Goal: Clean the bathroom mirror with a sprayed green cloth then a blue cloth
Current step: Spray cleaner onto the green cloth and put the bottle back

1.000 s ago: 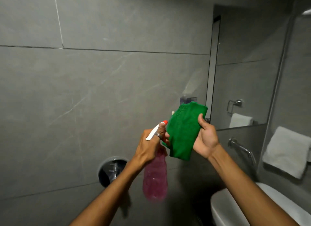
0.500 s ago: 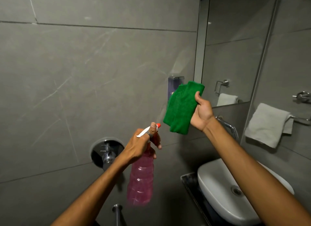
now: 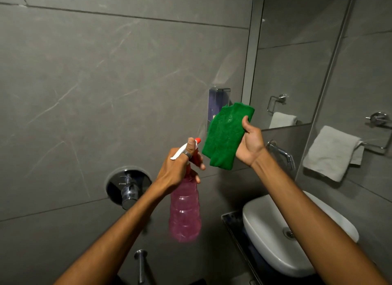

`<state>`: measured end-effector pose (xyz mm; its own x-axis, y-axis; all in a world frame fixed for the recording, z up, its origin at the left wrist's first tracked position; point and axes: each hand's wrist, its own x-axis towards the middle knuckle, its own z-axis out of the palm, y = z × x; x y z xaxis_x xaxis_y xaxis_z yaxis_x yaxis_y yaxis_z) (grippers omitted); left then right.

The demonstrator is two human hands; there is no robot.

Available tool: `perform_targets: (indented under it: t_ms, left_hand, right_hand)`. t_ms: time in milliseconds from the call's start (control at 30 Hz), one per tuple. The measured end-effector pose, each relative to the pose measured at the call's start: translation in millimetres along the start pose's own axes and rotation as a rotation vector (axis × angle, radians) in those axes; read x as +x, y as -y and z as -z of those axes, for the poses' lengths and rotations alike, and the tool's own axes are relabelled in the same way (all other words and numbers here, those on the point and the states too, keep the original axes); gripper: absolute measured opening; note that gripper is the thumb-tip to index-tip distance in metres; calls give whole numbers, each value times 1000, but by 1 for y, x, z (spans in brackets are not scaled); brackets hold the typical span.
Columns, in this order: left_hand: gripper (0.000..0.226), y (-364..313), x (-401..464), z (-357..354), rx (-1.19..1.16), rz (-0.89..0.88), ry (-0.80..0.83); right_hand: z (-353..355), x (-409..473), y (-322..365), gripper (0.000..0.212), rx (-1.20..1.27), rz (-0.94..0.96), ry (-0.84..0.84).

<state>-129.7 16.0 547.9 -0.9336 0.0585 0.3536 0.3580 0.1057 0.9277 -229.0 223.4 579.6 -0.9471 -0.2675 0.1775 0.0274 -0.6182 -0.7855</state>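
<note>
The left hand [image 3: 180, 168] covers the neck of the spray bottle [image 3: 185, 212], whose base is blurred. The cloth [image 3: 226, 136] hides the lower part of a wall dispenser [image 3: 216, 100]. The mirror [image 3: 297, 57] runs off the top edge, the basin [image 3: 275, 242] partly behind the right forearm.

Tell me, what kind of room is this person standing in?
Almost certainly a bathroom: a white washbasin sits under a wall tap, a large mirror hangs above it, and a grey towel hangs on a rail. The walls are grey tile.
</note>
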Motion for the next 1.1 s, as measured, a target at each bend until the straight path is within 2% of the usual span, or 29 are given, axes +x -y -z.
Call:
perform_targets:
  t_ms: [200,300,467,533,567,633,700,733,833,933,1100]
  left_hand:
    - [58,38,-21,10,105,66,60]
    - [70,60,-33,16,172,93,27]
    - [44,120,-70,28,187,231,-176]
    - [25,160,-99,29,86,330,-262]
    - [12,183,-114,28,-1,397,-336]
    - [20,228,-155,25,-194,600,-530]
    - [10,269,-197,25,-285,780,-673]
    - [11,286,-216,25,-253,854,-719]
    - [57,326,-260,26,-159,1000,-833]
    - [61,356,-290,30,-89,1054,-845]
    - [52,409,-315,41,-43,1083,-793]
  right_hand:
    - [8,2,-21,58,-6,-48,-37]
    - [10,2,-40,58,0,-109,-61]
    - [19,-11,-87,65,35,-264,-97]
    - [30,-25,-115,66,58,-350,-115]
    - [36,-32,-129,67,74,-392,-124]
    - [51,-50,-161,67,121,-478,-155]
    - [66,-70,-195,68,119,-556,-200]
    - [73,-81,-214,69,100,-589,-220]
    - [95,-110,-261,63,82,-651,-317]
    - [115,-134,-298,50,81,-639,-391]
    - [139,-164,-330,50,96,-655,-390]
